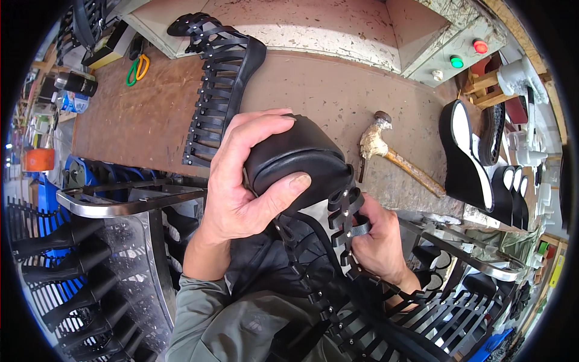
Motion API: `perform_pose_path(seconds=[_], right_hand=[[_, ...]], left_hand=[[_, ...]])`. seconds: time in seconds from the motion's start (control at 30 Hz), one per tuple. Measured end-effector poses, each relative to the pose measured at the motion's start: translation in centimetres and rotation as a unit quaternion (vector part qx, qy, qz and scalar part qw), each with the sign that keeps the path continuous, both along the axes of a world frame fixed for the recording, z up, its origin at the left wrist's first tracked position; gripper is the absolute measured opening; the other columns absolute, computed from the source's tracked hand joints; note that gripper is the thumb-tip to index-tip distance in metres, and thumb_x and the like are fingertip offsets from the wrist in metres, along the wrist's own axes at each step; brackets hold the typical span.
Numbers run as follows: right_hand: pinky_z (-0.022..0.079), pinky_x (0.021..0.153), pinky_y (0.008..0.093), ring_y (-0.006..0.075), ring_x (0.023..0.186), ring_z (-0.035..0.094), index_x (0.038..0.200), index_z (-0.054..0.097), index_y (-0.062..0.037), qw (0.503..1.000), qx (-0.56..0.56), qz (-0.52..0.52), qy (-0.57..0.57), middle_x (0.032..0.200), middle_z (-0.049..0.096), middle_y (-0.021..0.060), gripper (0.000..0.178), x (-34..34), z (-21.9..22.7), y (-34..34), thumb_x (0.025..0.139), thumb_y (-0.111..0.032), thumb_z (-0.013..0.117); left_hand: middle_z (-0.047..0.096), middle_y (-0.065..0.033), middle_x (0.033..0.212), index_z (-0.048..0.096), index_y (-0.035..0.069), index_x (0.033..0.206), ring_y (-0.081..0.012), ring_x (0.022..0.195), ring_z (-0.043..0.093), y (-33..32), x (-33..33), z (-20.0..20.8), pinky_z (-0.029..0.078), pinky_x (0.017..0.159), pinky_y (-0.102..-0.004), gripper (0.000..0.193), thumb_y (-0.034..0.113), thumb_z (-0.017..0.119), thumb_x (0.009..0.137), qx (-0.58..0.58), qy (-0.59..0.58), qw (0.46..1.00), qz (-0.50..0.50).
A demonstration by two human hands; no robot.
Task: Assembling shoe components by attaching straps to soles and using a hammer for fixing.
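A black strappy gladiator boot point(297, 155) is in front of me, its rounded, smooth leather end up and its studded strap shaft hanging down over my lap. My left hand point(244, 193) wraps round the rounded end, with the thumb on the near side and the fingers over the far side. My right hand point(381, 244) is closed at the strapped part, lower and to the right, where loops of strap partly cover its fingers. A similar strappy boot point(232, 75) lies on the bench beyond my left hand.
A hammer point(403, 164) lies on the workbench point(132, 120), right of the boot. Black wedge soles point(463, 154) stand at the right edge. Scissors point(139, 69) lie far left. A pale machine point(416, 42) with red and green buttons stands behind. Boots fill a metal-railed rack point(129, 205) at left.
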State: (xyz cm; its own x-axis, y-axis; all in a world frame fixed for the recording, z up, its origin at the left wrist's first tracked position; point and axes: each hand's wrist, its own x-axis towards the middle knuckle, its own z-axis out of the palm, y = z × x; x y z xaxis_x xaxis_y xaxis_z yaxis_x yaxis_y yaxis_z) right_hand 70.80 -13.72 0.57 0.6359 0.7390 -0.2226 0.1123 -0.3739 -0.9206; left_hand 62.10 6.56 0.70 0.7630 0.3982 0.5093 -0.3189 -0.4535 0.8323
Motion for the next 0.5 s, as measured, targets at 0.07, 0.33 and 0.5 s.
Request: perform_pose_path(seconds=[0.07, 0.33, 0.5], right_hand=[[0.045, 0.066, 0.0236, 0.0097, 0.068, 0.055, 0.095, 0.062, -0.0031, 1.000, 0.010, 0.001, 0.009, 0.078, 0.066, 0.0011, 0.035, 0.2, -0.2, -0.2, 0.063, 0.012, 0.056], [0.044, 0.066, 0.0231, 0.0096, 0.067, 0.051, 0.093, 0.062, -0.0030, 1.000, 0.005, 0.014, 0.017, 0.076, 0.064, 0.0002, 0.035, 0.9, 0.1, 0.0, 0.062, 0.012, 0.057], [0.044, 0.065, 0.0231, 0.0088, 0.067, 0.050, 0.094, 0.063, -0.0023, 0.998, -0.023, 0.058, 0.009, 0.075, 0.062, 0.0003, 0.033, 1.4, 0.7, 0.1, 0.065, 0.012, 0.057]], left_hand=[[0.055, -0.0207, 0.114, 0.053, -0.001, 0.118, -0.0280, 0.105, 0.055, -0.2, 0.0, 0.2, 0.044, 0.089, -0.0344, 0.053, 0.015, 0.076, 0.073, -0.002, -0.001, 1.000, 0.002], [0.056, -0.0221, 0.112, 0.055, -0.001, 0.115, -0.0296, 0.105, 0.057, -0.1, 0.1, 0.0, 0.045, 0.088, -0.0352, 0.051, 0.014, 0.077, 0.071, 0.009, -0.010, 1.000, 0.012], [0.056, -0.0225, 0.112, 0.056, -0.001, 0.115, -0.0296, 0.103, 0.057, -0.2, -0.1, -0.1, 0.046, 0.087, -0.0355, 0.052, 0.013, 0.076, 0.070, 0.013, -0.019, 1.000, 0.004]])
